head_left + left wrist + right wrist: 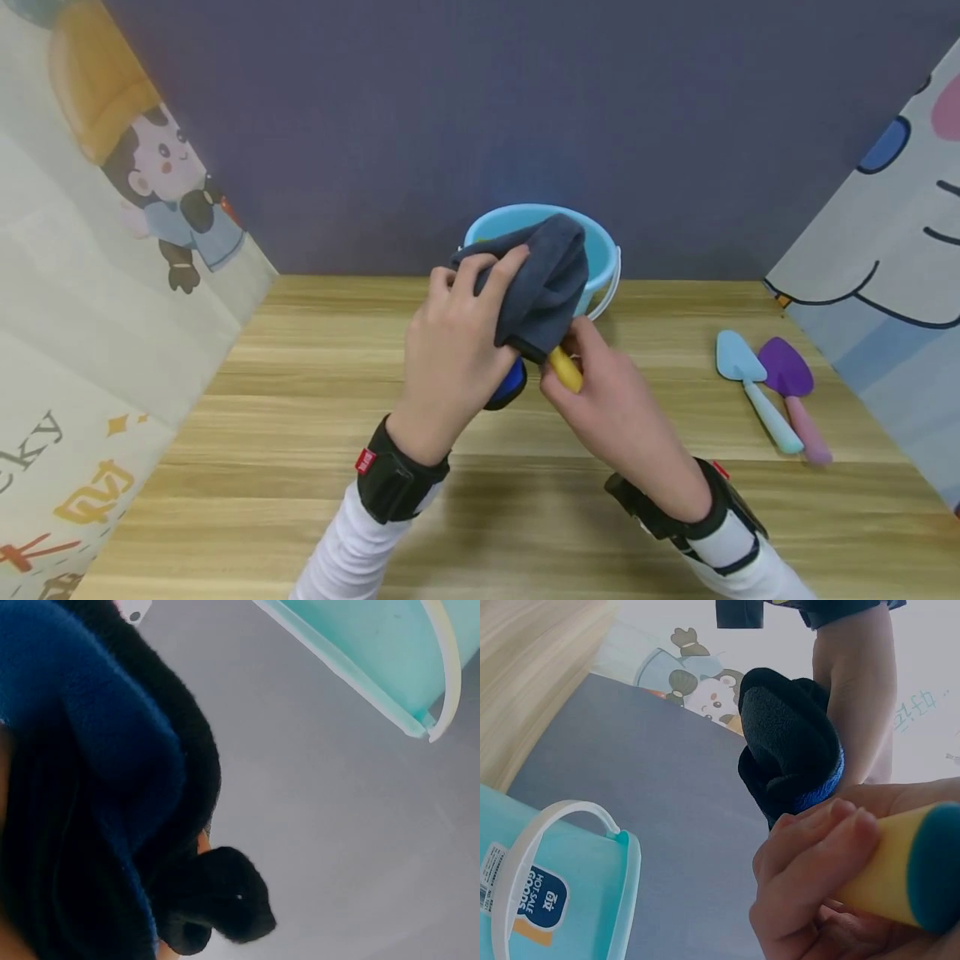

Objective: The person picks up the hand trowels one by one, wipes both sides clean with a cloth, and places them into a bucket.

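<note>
My left hand grips a dark grey cloth with a bright blue underside, its fingers spread over the top. The cloth is bunched up and overlaps the rim of a light blue bucket in the head view. My right hand curls round a yellow handle just below the cloth's black edge. In the right wrist view that handle has a dark teal end. The handle's other end is hidden behind the cloth and fingers, so I cannot tell what tool it belongs to.
On the right side of the wooden table lie a light blue toy shovel and a purple one with a pink handle, side by side. Against the dark back wall stands the bucket, its white handle hanging down.
</note>
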A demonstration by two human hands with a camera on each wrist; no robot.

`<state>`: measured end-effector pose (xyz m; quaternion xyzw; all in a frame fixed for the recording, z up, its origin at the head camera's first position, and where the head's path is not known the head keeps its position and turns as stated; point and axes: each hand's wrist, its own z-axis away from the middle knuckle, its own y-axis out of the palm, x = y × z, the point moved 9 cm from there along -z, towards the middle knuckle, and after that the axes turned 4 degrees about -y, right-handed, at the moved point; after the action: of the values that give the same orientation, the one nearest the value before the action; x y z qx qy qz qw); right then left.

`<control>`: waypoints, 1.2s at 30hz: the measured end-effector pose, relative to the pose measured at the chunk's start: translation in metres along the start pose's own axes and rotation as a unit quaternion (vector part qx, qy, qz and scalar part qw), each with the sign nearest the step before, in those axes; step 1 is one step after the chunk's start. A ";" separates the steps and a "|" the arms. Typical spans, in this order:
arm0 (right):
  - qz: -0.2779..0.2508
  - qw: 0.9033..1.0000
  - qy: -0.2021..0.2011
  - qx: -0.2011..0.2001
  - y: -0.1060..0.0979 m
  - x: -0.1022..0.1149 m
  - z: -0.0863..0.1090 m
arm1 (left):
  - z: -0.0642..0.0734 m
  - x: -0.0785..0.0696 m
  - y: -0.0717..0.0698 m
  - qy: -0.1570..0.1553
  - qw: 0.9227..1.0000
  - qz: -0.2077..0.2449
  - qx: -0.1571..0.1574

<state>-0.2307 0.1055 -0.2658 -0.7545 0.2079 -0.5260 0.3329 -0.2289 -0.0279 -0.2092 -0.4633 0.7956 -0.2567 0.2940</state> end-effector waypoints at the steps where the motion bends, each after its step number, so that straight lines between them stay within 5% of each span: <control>1: 0.002 1.000 0.000 0.000 0.000 0.000 0.000 | 0.000 0.001 0.000 -0.002 1.000 -0.001 -0.001; 22: 0.008 1.000 -0.006 0.018 0.007 0.004 0.001 | -0.005 0.021 -0.013 -0.038 0.998 -0.031 -0.040; 36: 0.006 0.999 -0.031 0.009 0.006 0.009 0.002 | -0.005 0.031 -0.030 -0.050 0.995 -0.014 -0.087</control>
<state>-0.2254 0.0958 -0.2652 -0.7663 0.1971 -0.5022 0.3490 -0.2272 -0.0684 -0.1924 -0.5102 0.7928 -0.1668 0.2887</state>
